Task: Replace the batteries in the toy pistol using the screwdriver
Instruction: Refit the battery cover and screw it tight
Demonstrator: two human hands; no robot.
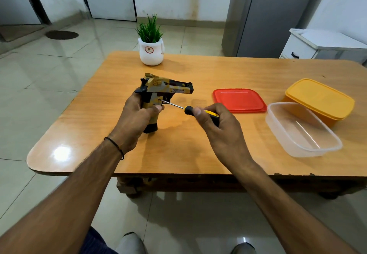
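Toy pistol (168, 89), upright just left of the frame's centre over the table (198, 69), is probably light, stiff moulded plastic. The grip looks the sound place to clamp it, since the driver's push could twist it. The left hand (135, 118) is wrapped round that grip. To its right, the screwdriver (187, 109) has its tip against the grip's side. The right hand (220, 132) pinches its black-and-yellow handle.

The left grip (137, 114) held the toy pistol (168, 87) upright over the bench (178, 154); the right grip (220, 132) set the screwdriver (175, 105) tip against its handle.
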